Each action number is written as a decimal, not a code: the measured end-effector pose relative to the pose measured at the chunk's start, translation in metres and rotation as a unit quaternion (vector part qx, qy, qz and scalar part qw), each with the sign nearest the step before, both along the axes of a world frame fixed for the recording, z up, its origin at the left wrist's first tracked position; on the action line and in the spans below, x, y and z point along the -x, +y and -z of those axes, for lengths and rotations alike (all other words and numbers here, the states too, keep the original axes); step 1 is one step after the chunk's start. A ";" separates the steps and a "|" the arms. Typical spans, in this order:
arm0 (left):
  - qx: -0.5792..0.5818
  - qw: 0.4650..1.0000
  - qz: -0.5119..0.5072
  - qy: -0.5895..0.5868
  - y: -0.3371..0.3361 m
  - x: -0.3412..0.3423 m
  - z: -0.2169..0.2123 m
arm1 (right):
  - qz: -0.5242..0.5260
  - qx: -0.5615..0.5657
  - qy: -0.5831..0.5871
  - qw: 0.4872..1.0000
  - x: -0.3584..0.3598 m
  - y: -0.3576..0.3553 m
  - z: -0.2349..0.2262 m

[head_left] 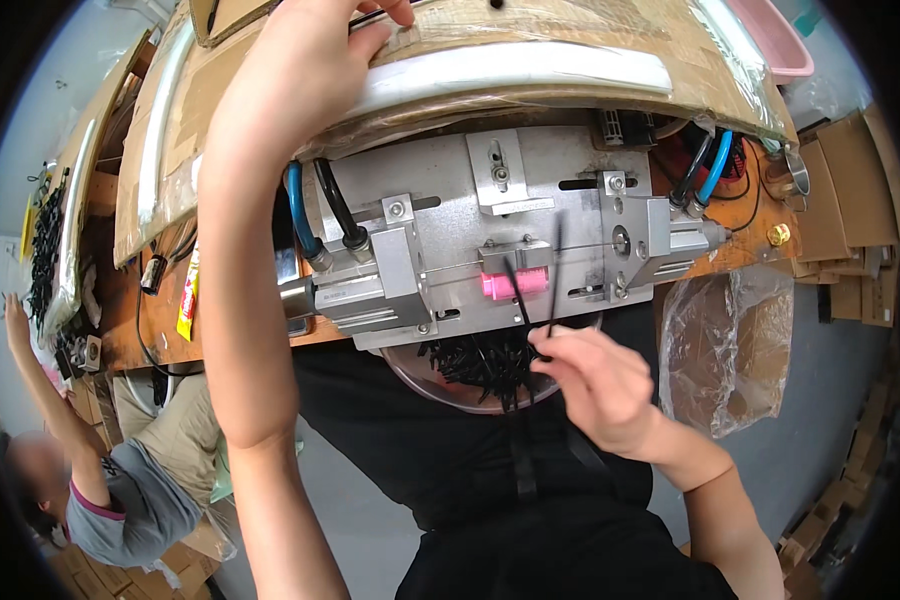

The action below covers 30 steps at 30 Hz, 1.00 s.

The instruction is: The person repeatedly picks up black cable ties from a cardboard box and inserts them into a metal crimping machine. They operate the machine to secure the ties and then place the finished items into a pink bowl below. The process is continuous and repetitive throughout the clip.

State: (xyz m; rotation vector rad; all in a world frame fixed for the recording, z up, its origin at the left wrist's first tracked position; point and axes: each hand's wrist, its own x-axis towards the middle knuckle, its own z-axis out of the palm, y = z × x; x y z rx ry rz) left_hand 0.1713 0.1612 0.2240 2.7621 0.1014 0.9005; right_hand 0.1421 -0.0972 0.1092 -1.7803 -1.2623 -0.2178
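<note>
My right hand [605, 385] pinches a thin black strip [555, 270] between thumb and fingertips, with its free end pointing up in front of a metal fixture. Another thin black strip [515, 287] slants close by; whether the same fingers hold it is unclear. On the metal plate [450, 190], a pink block [515, 284] sits between two facing grey cylinders. My left hand [315, 55] reaches over the cardboard at the top, fingers curled at a thin dark piece, partly cut off by the picture's edge. Below the plate, a clear bowl [410, 375] holds many black strips [480, 370].
Blue and black air hoses [298, 215] rise from the fixture. A cardboard cover [450, 95] with white strips overhangs it. Clear plastic bag [725, 350] hangs at the right, near stacked cartons [845, 200]. Another person [140, 495] sits at the left, one arm raised.
</note>
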 end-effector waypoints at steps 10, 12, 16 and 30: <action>0.161 0.972 0.076 0.154 0.044 0.026 0.003 | -0.014 0.107 -0.011 0.994 -0.007 0.008 0.011; 0.113 0.990 0.059 0.065 0.027 0.039 0.011 | -0.014 0.130 -0.014 0.991 -0.008 0.005 0.008; 0.013 0.998 -0.043 -0.036 -0.052 0.082 0.046 | -0.007 0.156 -0.001 0.988 -0.016 -0.001 -0.012; 0.010 0.986 0.003 0.164 -0.136 0.109 0.107 | 0.081 0.061 0.139 0.985 -0.026 -0.032 -0.038</action>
